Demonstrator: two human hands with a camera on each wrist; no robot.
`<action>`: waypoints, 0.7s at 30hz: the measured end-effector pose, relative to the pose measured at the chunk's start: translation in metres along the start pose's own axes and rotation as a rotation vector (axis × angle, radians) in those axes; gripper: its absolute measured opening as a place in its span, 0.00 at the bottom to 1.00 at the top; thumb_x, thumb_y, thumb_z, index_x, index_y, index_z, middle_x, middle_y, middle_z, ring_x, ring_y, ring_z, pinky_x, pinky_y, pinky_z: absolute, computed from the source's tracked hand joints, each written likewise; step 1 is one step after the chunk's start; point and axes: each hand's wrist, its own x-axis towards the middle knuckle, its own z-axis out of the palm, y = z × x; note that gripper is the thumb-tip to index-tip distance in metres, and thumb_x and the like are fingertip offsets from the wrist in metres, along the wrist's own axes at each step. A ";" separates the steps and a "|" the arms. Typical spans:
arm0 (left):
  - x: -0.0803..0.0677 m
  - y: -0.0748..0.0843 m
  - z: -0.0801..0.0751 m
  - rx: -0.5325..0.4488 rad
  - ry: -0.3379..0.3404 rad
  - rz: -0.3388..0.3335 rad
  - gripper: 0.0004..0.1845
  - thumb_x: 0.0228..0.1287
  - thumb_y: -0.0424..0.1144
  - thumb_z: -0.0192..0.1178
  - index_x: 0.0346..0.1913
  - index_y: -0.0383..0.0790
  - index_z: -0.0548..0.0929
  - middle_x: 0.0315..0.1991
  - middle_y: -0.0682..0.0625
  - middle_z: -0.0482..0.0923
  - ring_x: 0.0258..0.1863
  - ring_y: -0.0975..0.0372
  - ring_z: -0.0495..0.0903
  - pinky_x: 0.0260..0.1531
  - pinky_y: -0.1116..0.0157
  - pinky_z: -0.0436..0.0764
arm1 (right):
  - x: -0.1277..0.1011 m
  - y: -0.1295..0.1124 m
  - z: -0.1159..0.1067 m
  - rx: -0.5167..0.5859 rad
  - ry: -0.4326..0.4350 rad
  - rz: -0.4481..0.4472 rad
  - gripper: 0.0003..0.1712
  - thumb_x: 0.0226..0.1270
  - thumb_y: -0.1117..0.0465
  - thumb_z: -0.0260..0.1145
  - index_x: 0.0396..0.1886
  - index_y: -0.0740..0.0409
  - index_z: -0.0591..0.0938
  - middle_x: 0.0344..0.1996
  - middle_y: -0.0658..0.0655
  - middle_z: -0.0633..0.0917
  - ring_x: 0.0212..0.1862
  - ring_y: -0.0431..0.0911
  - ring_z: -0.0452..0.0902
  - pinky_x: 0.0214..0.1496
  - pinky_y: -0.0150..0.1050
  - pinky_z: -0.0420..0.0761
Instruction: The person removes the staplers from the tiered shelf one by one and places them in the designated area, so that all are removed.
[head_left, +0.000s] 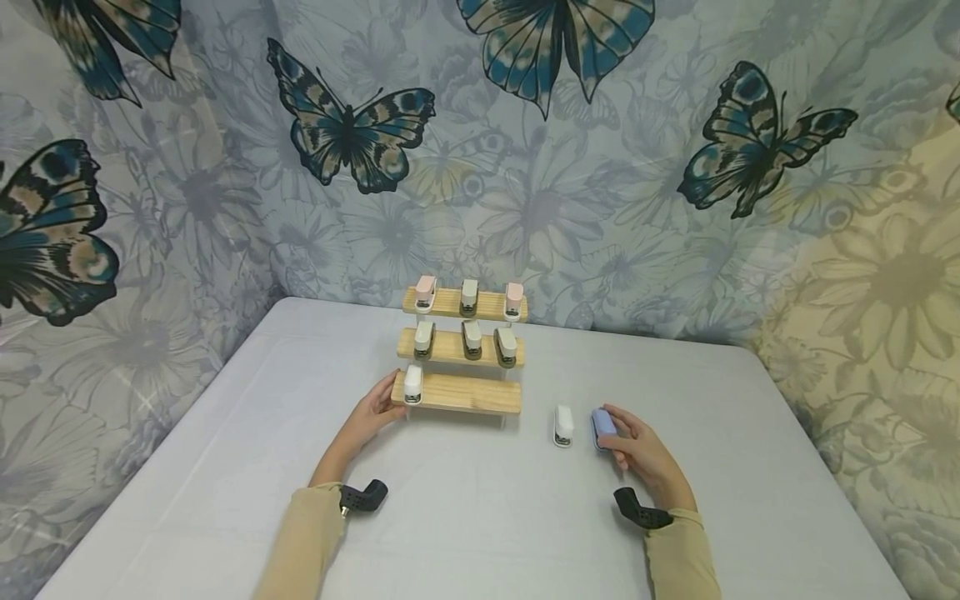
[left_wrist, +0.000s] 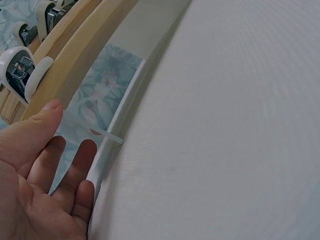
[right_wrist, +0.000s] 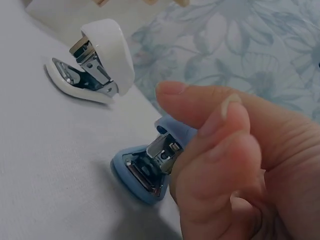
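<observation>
A three-step wooden rack holds several small staplers, and a white one sits at the left end of its lowest step. My left hand lies open against that left end, fingers straight; in the left wrist view the left hand reaches along the rack's wooden edge. To the right of the rack, my right hand grips a blue stapler that rests on the table. The right wrist view shows the fingers curled over the blue stapler. A white stapler lies just left of it.
The table is covered in pale grey cloth. A butterfly-print cloth hangs behind and on both sides. The loose white stapler lies beyond the blue one in the right wrist view. Black wrist mounts sit on both sleeves.
</observation>
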 end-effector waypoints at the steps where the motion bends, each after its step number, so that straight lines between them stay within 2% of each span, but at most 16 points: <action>1: 0.000 0.001 0.000 0.004 0.004 -0.004 0.35 0.45 0.39 0.57 0.57 0.50 0.53 0.54 0.53 0.56 0.50 0.62 0.59 0.48 0.63 0.57 | 0.000 0.000 0.000 -0.009 0.002 0.006 0.39 0.46 0.65 0.60 0.57 0.58 0.50 0.57 0.60 0.43 0.12 0.38 0.61 0.12 0.29 0.66; 4: 0.000 0.001 0.000 0.003 0.006 -0.007 0.35 0.45 0.38 0.57 0.57 0.50 0.52 0.54 0.53 0.56 0.50 0.63 0.59 0.48 0.63 0.56 | -0.002 -0.006 0.001 -0.063 0.025 -0.006 0.41 0.45 0.64 0.61 0.57 0.59 0.50 0.57 0.60 0.47 0.12 0.38 0.62 0.12 0.29 0.67; 9: -0.001 0.000 -0.003 0.007 -0.018 0.010 0.36 0.46 0.38 0.56 0.58 0.48 0.50 0.55 0.51 0.54 0.50 0.60 0.58 0.48 0.61 0.55 | -0.006 -0.018 0.001 -0.169 0.081 -0.106 0.38 0.46 0.63 0.60 0.56 0.60 0.52 0.56 0.60 0.53 0.11 0.38 0.61 0.09 0.31 0.66; 14: -0.002 -0.001 -0.003 0.009 -0.011 0.020 0.35 0.47 0.37 0.56 0.58 0.49 0.50 0.55 0.50 0.55 0.50 0.59 0.58 0.48 0.59 0.56 | 0.005 -0.004 -0.007 -0.227 0.118 -0.229 0.34 0.49 0.60 0.58 0.56 0.54 0.55 0.55 0.56 0.56 0.10 0.40 0.61 0.07 0.36 0.66; 17: -0.001 -0.002 -0.002 -0.019 -0.010 0.014 0.35 0.47 0.36 0.56 0.58 0.50 0.51 0.55 0.51 0.55 0.50 0.60 0.58 0.47 0.61 0.58 | 0.015 0.007 -0.010 -0.265 0.147 -0.254 0.32 0.48 0.57 0.59 0.55 0.47 0.58 0.54 0.49 0.59 0.09 0.43 0.62 0.07 0.39 0.65; 21: 0.001 -0.004 0.001 -0.047 0.006 -0.018 0.34 0.46 0.36 0.56 0.57 0.52 0.54 0.54 0.54 0.57 0.49 0.62 0.59 0.45 0.63 0.60 | 0.028 0.017 0.000 -0.237 0.120 -0.294 0.30 0.49 0.58 0.58 0.53 0.44 0.61 0.53 0.46 0.61 0.07 0.46 0.59 0.04 0.40 0.62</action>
